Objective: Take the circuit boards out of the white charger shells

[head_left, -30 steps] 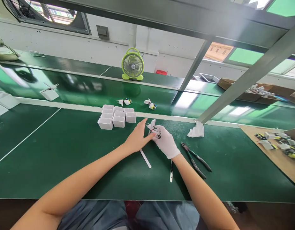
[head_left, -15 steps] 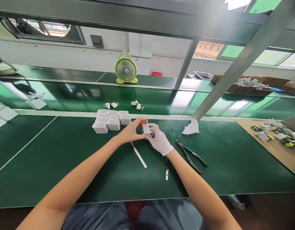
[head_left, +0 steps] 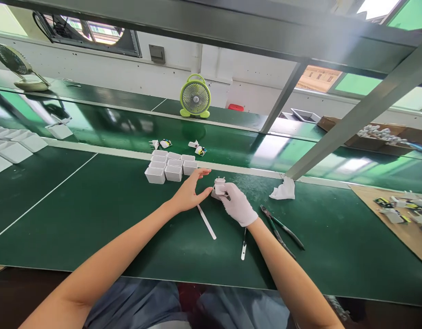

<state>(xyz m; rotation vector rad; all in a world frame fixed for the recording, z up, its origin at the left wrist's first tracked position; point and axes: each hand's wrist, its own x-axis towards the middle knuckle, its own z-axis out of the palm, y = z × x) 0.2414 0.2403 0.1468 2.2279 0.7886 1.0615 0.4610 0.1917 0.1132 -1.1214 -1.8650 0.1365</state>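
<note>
My right hand point(head_left: 236, 204), in a white glove, is closed around a small white plug housing point(head_left: 218, 187) held just above the green table point(head_left: 94, 214). My bare left hand point(head_left: 189, 191) hovers just left of the housing with its fingers stretched out and nothing in them; its thumb points toward the housing without touching it. A cluster of several white plastic shells point(head_left: 170, 166) stands on the table just beyond my left hand.
A white strip point(head_left: 206, 221) and a slim white-handled tool point(head_left: 244, 244) lie below my hands, dark pliers point(head_left: 281, 226) to the right. A crumpled white cloth point(head_left: 283, 189), small circuit parts point(head_left: 196, 148) on the belt, a green fan point(head_left: 195, 96), a cardboard sheet with parts point(head_left: 396, 212) at right.
My left hand has let go of the housing and opened, drawing slightly left. The right hand keeps hold of it. The head camera has shifted a little.
</note>
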